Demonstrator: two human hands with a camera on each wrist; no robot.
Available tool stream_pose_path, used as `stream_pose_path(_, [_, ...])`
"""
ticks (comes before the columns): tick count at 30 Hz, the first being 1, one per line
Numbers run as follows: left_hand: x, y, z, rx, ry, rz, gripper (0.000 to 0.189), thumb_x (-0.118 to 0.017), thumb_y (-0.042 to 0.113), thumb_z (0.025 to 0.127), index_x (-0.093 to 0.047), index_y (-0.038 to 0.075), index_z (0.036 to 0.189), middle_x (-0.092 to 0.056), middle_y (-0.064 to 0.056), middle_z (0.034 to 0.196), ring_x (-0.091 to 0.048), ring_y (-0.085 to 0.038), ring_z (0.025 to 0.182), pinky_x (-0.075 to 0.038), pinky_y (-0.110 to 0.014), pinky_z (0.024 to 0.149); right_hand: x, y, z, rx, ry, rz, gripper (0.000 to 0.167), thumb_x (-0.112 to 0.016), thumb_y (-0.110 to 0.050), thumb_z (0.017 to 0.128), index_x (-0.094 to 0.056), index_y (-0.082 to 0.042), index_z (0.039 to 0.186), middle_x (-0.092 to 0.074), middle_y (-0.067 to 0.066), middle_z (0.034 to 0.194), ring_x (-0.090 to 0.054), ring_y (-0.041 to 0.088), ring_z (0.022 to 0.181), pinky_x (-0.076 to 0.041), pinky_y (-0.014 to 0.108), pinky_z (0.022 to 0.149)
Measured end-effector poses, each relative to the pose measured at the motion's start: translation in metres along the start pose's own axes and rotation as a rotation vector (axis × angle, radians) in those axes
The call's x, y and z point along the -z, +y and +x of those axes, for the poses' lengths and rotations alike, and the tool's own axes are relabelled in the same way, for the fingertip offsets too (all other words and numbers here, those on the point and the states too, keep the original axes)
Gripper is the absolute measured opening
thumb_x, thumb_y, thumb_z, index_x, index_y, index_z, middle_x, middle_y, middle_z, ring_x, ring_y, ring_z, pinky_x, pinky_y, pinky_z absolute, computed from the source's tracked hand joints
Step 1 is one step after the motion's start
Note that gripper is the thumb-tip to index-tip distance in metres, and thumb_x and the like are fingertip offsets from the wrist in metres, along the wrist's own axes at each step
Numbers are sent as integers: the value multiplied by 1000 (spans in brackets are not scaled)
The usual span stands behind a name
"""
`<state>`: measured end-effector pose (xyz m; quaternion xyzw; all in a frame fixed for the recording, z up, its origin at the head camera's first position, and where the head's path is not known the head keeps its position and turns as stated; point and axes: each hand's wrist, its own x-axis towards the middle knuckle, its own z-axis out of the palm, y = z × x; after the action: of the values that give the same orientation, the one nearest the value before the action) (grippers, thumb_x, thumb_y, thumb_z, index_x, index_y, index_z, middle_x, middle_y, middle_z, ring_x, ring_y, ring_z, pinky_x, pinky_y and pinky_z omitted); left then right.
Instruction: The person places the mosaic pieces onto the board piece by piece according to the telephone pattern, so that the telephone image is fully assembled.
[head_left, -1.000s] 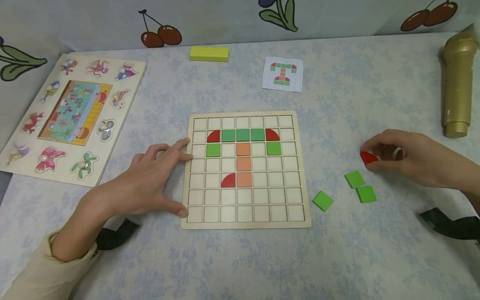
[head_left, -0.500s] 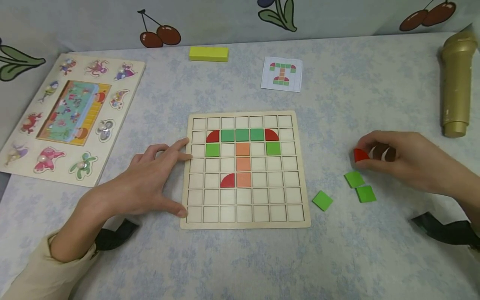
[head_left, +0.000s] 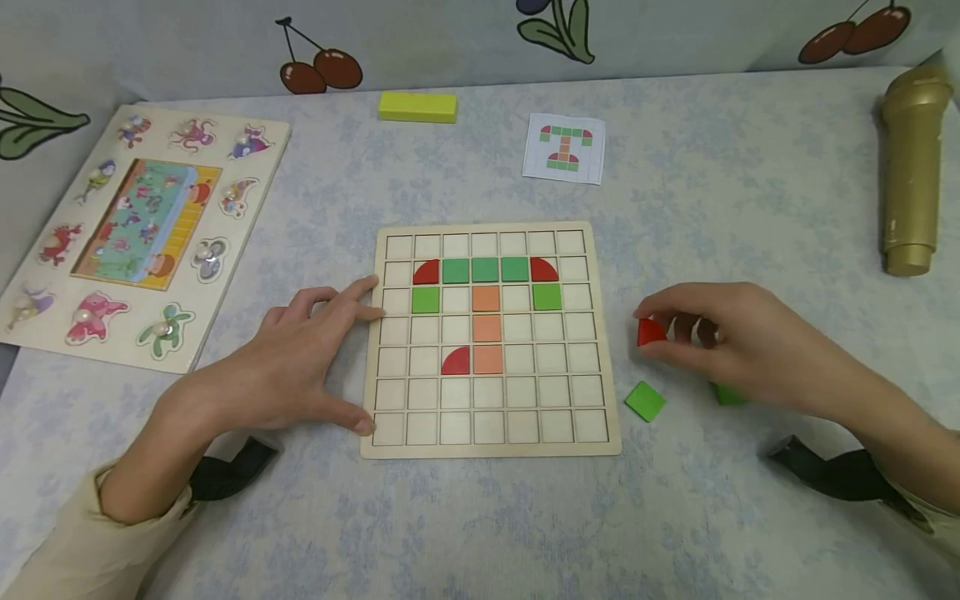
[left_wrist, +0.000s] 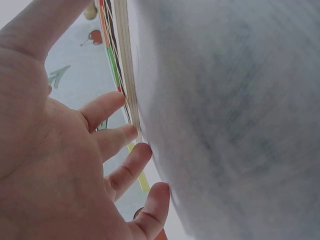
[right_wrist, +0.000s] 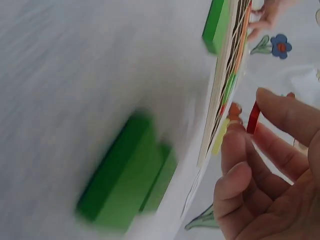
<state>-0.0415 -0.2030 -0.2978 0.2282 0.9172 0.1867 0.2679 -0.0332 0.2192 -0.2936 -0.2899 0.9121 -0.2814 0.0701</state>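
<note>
A wooden grid board lies mid-table, with red quarter-circle tiles, green square tiles and orange square tiles set in its cells. My left hand rests at the board's left edge, fingers spread and fingertips touching the frame; the left wrist view shows the straight fingers along that edge. Between thumb and forefinger my right hand pinches a red quarter-circle tile, just right of the board. Below it lies a loose green square tile. Another green tile is partly covered by the right hand.
A small pattern card and a yellow block lie behind the board. At the left is a knobbed animal puzzle. A gold cylinder lies far right. The patterned wall closes off the back.
My right hand has moved left toward the board with the red quarter-circle tile, passing over the loose green tiles and covering part of them. The left hand has stayed in place.
</note>
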Motion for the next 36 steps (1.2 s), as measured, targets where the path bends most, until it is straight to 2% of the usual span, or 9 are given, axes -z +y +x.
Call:
stream_pose_path(3, [0,0,0,-2,-1,4,124,-86,63,60,-20,17,155,-15,1,163,-14,-33,142,-17,-59,103,-7,-13,9,8,-10,15,32,-85,-7,76,-72,-14,104,-62,-14,85,-53,3,71,-45,21,59])
stream_pose_path(9, [0,-1,0,-10,1,0,126,-85,63,61,-16,18,156,-19,2,162,-15,-33,142,-17,-59,102,-20,-38,31,-29,-118,74,21,-81,-14,83,-72,-15,102,-59,-13,81,-53,5,72,-46,24,59])
stream_pose_path(15, [-1,0,0,-11,2,3,120,-87,61,62,-25,16,153,-10,2,164,-14,-34,142,-17,-60,102,-37,-56,52,39,-170,54,14,-76,-13,86,-69,-13,98,-55,-11,77,-49,6,68,-44,27,60])
stream_pose_path(19, [-1,0,0,-10,3,5,117,-87,60,62,-28,15,152,-7,1,164,-15,-34,142,-17,-60,102,-44,-61,60,60,-186,40,18,-73,-12,87,-69,-10,104,-55,-10,77,-50,7,68,-45,29,63])
stream_pose_path(24, [0,0,0,-6,0,9,120,-87,60,61,-25,15,153,-10,1,164,-14,-34,142,-17,-61,103,-47,-63,68,55,-199,29,26,-75,-11,86,-68,-7,111,-56,-8,77,-52,9,69,-46,31,68])
stream_pose_path(29, [0,0,0,-2,-3,8,121,-87,61,60,-25,15,153,-10,1,164,-14,-34,142,-16,-60,103,-50,-66,73,40,-226,26,22,-73,-12,87,-68,-9,108,-56,-8,77,-51,9,70,-45,31,68])
stream_pose_path(36, [1,0,1,-3,-5,10,121,-86,62,61,-24,16,154,-10,0,164,-14,-34,142,-16,-60,103,-53,-67,73,35,-225,20,17,-68,-8,87,-69,-9,105,-54,-7,76,-49,10,70,-44,30,66])
